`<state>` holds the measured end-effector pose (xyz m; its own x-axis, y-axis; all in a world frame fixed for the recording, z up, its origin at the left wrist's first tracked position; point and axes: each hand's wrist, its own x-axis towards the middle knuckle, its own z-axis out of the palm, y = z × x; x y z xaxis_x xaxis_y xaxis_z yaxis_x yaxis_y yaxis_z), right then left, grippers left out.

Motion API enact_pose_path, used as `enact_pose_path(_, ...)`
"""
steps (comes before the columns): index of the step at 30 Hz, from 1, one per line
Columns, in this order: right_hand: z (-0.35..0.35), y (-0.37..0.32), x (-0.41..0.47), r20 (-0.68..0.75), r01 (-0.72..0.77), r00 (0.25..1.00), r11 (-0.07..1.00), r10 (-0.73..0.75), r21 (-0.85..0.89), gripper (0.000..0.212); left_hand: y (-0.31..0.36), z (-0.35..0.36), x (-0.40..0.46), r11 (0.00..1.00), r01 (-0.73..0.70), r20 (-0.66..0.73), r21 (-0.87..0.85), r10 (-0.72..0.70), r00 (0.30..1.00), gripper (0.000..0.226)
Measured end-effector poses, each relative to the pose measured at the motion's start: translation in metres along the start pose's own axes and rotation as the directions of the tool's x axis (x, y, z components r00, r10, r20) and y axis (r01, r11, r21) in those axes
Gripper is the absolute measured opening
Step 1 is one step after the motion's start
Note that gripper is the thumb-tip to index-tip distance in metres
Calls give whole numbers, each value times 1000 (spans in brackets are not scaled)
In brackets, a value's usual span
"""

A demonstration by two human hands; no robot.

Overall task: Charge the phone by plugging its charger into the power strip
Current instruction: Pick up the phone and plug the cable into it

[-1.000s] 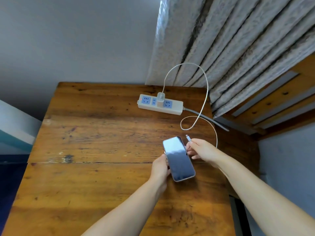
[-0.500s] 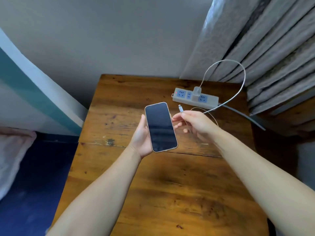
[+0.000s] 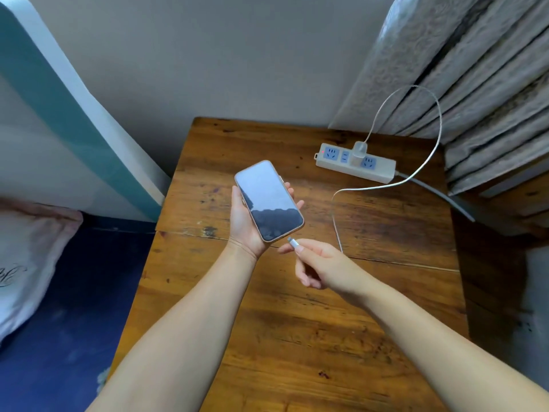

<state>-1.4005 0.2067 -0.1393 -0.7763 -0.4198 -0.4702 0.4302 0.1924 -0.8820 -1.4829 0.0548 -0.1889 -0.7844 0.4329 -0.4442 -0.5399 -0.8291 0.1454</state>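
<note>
My left hand holds a phone with a dark screen, face up above the wooden table. My right hand pinches the silver connector of a white charging cable. The connector tip sits just below the phone's bottom edge, a small gap apart. The cable loops up and back to a white charger block that is plugged into the white power strip at the table's far right. A red light glows at the strip's left end.
Grey curtains hang at the back right behind the strip. The strip's grey cord runs off the right edge of the table. A bed with a white and teal headboard, a pink pillow and a blue sheet lies to the left.
My right hand has carried the connector from beside the phone's top down to its bottom edge. The phone has tilted a little in my left hand. My head has moved, shifting the view.
</note>
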Motion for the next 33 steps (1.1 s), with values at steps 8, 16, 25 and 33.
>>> enact_pose_path(8,25,11,1,-16,-7,1000,984,10,176,31,-2,1,-17,997,35,-40,70,-32,999,76)
enact_pose_path(16,42,12,4,-124,44,992,971,-14,237,30,4,10,-21,984,26,12,174,-28,1000,72)
enact_pose_path(25,57,8,11,-203,105,978,956,-49,273,29,9,22,-18,948,-10,20,319,4,1000,76)
enact_pose_path(33,46,4,7,-64,19,998,974,-5,226,27,12,17,-22,929,30,0,368,-33,999,80)
